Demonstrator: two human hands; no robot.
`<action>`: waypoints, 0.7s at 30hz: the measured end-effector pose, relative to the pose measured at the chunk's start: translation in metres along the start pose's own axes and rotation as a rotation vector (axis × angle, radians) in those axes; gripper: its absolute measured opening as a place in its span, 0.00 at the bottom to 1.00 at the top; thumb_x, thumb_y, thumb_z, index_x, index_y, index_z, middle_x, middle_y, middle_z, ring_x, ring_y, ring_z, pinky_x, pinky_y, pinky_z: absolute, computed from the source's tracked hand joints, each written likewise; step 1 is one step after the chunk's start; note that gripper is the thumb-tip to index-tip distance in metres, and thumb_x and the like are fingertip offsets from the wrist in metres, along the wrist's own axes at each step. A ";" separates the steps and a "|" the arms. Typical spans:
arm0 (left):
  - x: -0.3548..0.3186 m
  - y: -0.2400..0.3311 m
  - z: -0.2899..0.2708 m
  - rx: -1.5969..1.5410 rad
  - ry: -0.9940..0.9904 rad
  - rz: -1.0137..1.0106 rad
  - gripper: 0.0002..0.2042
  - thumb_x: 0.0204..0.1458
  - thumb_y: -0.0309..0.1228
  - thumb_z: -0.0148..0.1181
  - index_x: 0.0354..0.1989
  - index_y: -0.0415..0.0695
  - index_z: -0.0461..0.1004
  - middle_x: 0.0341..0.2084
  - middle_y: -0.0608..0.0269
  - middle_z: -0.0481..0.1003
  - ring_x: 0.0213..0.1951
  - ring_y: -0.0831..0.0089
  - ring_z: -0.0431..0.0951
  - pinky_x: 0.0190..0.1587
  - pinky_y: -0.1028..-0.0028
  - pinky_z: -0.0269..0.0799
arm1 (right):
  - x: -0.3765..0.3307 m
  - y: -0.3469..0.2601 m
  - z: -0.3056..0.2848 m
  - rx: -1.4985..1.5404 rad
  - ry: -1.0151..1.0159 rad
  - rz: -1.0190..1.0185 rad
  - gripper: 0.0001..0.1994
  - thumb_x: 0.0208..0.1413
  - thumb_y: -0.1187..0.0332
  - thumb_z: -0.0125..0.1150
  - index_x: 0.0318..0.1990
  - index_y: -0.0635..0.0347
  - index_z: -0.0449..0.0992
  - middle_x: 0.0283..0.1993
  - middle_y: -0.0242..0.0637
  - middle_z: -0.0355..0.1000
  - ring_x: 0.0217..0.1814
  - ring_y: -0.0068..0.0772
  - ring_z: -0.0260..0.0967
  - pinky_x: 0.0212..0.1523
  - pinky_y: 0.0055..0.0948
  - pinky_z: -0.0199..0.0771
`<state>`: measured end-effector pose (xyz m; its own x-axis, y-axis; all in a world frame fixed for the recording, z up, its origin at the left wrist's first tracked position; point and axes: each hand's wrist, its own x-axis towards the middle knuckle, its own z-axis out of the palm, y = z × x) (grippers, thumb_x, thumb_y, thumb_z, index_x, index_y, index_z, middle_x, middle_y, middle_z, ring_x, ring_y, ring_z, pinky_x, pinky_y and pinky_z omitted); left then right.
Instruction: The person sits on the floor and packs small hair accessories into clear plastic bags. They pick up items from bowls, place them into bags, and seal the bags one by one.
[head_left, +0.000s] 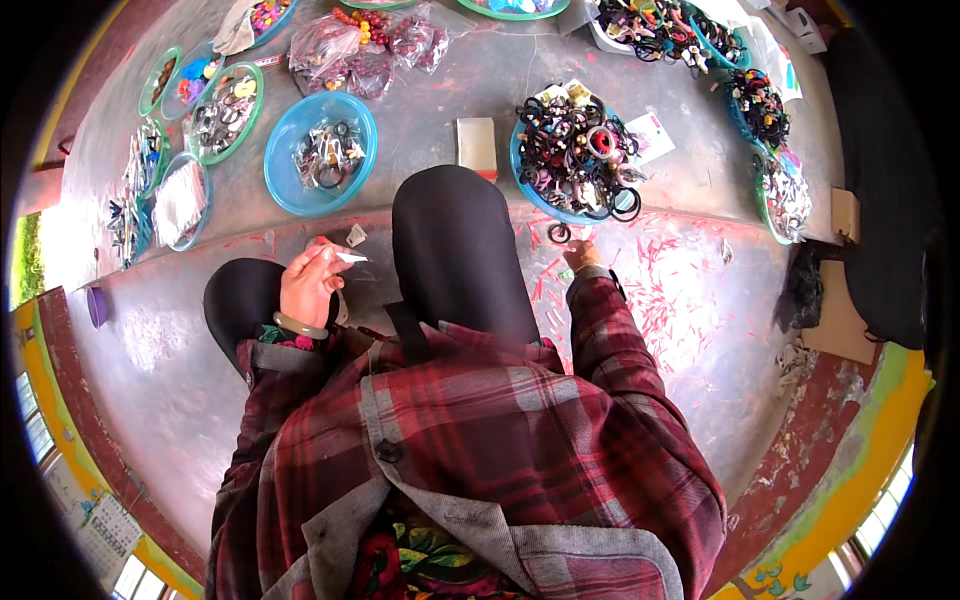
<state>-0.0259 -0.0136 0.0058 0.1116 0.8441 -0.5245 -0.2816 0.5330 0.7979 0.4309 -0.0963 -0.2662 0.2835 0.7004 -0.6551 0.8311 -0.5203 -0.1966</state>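
Note:
My left hand point(308, 288) is closed in a pinch, fingers upward, on a small pointed white piece point(350, 258) that looks like paper or a tag. My right hand point(580, 256) is lowered near the floor with its fingers closed. A black hair tie point(559, 223) shows at those fingertips and appears gripped by its edge; the fingers partly hide the contact. Just beyond it, a blue bowl point(514, 162) is heaped with mostly black hair ties point(570, 135) with small ornaments. Ahead of my left hand, a wider blue basin point(283, 130) holds a smaller pile of hair ties point(328, 155).
Between the two bowls stands a small white box point(477, 146). Several bowls of small goods, such as a green-rimmed one point(258, 110), line the left. Plastic bags point(345, 50) lie at the back. Red scraps point(665, 290) litter the floor at right; a cardboard piece point(843, 310) lies farther right.

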 end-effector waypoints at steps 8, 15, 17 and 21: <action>0.006 -0.010 0.004 0.018 0.102 -0.063 0.07 0.54 0.27 0.48 0.39 0.39 0.68 0.33 0.58 0.73 0.34 0.71 0.75 0.26 0.81 0.67 | 0.054 -0.005 0.031 -0.119 -0.028 -0.068 0.23 0.44 0.64 0.52 0.52 0.49 0.67 0.59 0.44 0.57 0.61 0.46 0.52 0.58 0.38 0.54; 0.016 -0.009 0.006 0.042 0.120 -0.100 0.07 0.53 0.27 0.50 0.39 0.39 0.68 0.33 0.59 0.73 0.33 0.72 0.75 0.26 0.81 0.67 | 0.067 -0.014 0.034 -0.048 -0.009 0.069 0.21 0.49 0.66 0.46 0.54 0.50 0.64 0.58 0.44 0.57 0.61 0.47 0.53 0.57 0.41 0.54; 0.018 -0.009 0.008 0.049 0.122 -0.102 0.07 0.53 0.27 0.50 0.39 0.39 0.68 0.33 0.59 0.73 0.33 0.72 0.75 0.26 0.81 0.67 | 0.063 -0.015 0.032 -0.035 0.007 0.043 0.20 0.50 0.66 0.45 0.53 0.50 0.64 0.58 0.45 0.57 0.60 0.48 0.53 0.57 0.41 0.55; 0.012 -0.013 0.006 0.053 0.142 -0.096 0.08 0.53 0.27 0.50 0.39 0.39 0.68 0.33 0.60 0.73 0.32 0.73 0.75 0.26 0.81 0.67 | 0.040 -0.022 0.019 0.022 0.067 -0.059 0.19 0.51 0.67 0.43 0.53 0.51 0.64 0.57 0.46 0.58 0.60 0.49 0.53 0.56 0.42 0.55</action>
<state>-0.0150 -0.0099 -0.0092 -0.0014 0.7743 -0.6328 -0.2248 0.6163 0.7547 0.4145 -0.0663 -0.3022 0.2666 0.7610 -0.5914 0.8368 -0.4873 -0.2498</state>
